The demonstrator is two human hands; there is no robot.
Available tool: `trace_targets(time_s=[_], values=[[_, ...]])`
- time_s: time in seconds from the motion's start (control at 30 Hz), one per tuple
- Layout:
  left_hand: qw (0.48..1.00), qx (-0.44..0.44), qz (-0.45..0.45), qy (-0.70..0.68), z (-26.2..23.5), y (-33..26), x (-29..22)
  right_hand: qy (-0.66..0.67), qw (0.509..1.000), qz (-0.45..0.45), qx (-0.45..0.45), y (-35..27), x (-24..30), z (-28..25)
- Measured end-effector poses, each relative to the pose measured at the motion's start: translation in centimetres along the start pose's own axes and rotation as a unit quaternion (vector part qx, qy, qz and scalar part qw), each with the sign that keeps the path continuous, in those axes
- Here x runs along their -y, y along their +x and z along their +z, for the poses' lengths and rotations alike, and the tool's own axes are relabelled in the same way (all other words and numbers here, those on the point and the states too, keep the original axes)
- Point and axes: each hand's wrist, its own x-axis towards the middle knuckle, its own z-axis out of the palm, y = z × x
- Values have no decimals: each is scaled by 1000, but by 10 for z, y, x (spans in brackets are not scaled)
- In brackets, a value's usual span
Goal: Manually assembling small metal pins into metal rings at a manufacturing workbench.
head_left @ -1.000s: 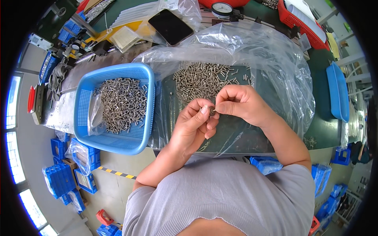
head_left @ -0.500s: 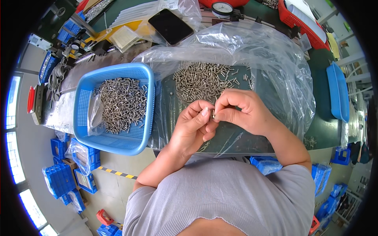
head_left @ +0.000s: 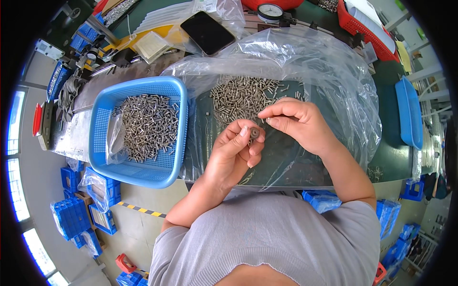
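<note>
My left hand [head_left: 233,150] is closed on a small round metal piece with a hole in its end, like a ring gauge [head_left: 255,133]. Just above and to the right, my right hand [head_left: 300,125] pinches a small metal pin [head_left: 263,121] between thumb and forefinger; fingertips cover most of it. The two hands are slightly apart. Beyond them lies a heap of small metal pins [head_left: 238,100] on a clear plastic sheet [head_left: 343,95]. To the left stands a blue plastic basket [head_left: 138,178], holding many darker-looking metal pins [head_left: 145,126] and a clear plastic bag [head_left: 115,138].
A black phone [head_left: 207,32] lies at the back of the green table [head_left: 389,157], with a dial gauge [head_left: 270,11] to its right. A red basket [head_left: 358,26] holds papers at the back right. Another blue tray [head_left: 409,112] sits at the far right.
My right hand has drawn away from the left, up and slightly right, with a pin in its fingertips. The left hand has turned, so the round piece's end now shows.
</note>
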Motion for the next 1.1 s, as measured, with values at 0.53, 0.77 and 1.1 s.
trace_targets(time_s=[0.53, 0.77, 1.1], values=[[999, -9, -28, 15, 1, -2, 0, 220, 971, 53, 83, -2, -6, 7], [1000, -2, -23, 9, 1, -2, -1, 248, 965, 23, 84, 0, -6, 11], [999, 24, -23, 17, 3, -1, 1, 123, 987, -26, 103, -1, -2, 9]])
